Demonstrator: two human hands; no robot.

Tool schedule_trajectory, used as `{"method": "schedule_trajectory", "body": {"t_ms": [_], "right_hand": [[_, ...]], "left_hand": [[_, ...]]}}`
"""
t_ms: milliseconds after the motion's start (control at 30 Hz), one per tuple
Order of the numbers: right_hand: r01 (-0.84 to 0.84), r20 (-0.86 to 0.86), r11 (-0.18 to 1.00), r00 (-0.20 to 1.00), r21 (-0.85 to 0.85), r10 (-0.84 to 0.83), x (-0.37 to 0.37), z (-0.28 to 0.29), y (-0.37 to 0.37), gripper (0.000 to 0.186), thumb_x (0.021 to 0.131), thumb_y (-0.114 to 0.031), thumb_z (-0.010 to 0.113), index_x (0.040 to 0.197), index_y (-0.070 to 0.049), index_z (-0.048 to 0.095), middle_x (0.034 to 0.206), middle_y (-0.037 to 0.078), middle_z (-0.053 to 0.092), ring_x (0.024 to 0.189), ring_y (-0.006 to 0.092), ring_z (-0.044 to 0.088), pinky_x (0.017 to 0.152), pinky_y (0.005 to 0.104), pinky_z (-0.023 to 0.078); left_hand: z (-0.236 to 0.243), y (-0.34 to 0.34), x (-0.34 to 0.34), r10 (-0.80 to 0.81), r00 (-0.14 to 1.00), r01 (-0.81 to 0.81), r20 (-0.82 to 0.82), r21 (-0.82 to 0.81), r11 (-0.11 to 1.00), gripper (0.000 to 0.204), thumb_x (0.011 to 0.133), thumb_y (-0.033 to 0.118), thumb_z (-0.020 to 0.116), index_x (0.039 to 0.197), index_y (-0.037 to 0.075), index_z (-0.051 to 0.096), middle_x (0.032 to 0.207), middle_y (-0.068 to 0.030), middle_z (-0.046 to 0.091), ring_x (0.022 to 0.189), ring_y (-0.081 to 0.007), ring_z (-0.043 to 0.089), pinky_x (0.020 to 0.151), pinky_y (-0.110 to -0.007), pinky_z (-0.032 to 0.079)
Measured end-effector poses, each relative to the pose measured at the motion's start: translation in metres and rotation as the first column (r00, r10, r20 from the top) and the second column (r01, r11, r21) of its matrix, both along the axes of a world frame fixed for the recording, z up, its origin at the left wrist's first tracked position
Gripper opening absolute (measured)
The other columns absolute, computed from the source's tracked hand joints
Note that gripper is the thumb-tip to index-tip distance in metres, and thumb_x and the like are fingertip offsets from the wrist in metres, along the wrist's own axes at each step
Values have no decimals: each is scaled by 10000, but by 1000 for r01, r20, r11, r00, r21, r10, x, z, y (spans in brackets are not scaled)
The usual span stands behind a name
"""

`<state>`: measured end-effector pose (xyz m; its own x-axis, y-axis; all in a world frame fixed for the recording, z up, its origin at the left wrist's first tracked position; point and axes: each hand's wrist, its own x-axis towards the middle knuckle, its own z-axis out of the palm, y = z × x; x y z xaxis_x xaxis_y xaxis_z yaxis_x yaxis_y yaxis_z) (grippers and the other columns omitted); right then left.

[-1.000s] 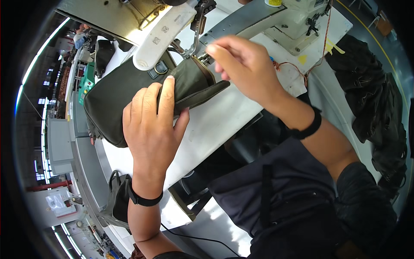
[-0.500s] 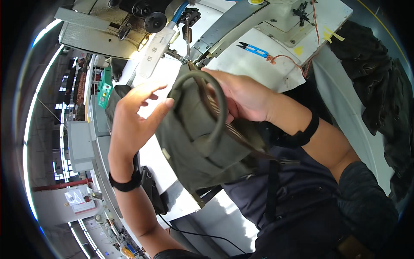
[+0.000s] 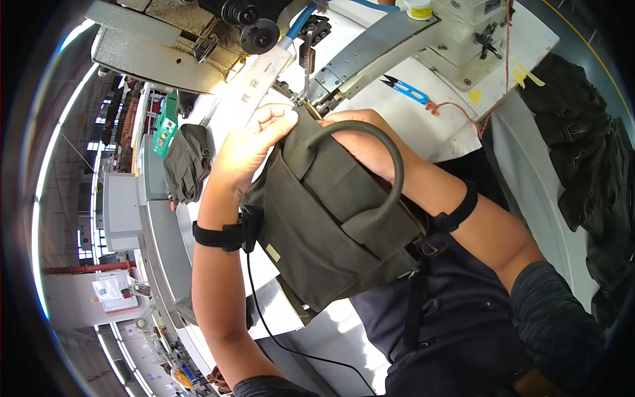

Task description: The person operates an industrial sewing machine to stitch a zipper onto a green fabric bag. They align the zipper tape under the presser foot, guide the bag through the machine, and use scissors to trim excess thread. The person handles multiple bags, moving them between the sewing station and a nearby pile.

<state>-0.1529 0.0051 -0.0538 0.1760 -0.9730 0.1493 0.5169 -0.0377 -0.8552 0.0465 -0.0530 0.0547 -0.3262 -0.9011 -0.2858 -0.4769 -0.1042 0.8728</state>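
An olive-green fabric bag (image 3: 304,231) with a rounded carry handle (image 3: 395,165) hangs tilted between my hands, its top edge at the sewing machine's arm (image 3: 360,56). My left hand (image 3: 254,142) pinches the bag's edge on the left, thumb on top and fingers curled, close to the stitching area. My right hand (image 3: 364,145) is behind the handle and grips the bag's other side near the same spot; its fingertips are partly hidden by the fabric. The zip is mostly turned out of sight.
Blue thread snips (image 3: 407,89) lie on the white table (image 3: 430,135) beside an orange cord (image 3: 456,109). More dark green fabric pieces hang at right (image 3: 569,126), and another dark piece (image 3: 188,162) lies at left near a green box (image 3: 165,126). A black cable (image 3: 284,347) runs from my left wrist.
My left hand has gone from open beside the bag to pinching its edge near the machine. The bag has turned, the handle swinging right and the zip going out of sight.
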Motion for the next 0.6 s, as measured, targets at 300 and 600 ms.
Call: {"method": "schedule_trajectory", "body": {"t_ms": [300,600], "right_hand": [[264,-90,963,959,-56,-268,10,-4,17,197,1023,-115,670,982,75,701,764,64,676,742,61,549,667,294,483],[189,-182,981,967,40,-179,-3,10,41,361,1051,-332,681,876,-18,716,657,-98,432,642,20,350,561,265,289]], "left_hand": [[6,3,-12,-32,999,34,-20,104,994,266,987,197,760,1176,22,695,1062,-12,740,951,-79,658,908,-255,514],[-4,13,-1,-163,938,279,305,-389,878,157,1015,128,665,1094,0,708,1006,-78,735,941,-216,684,866,-311,534]]}}
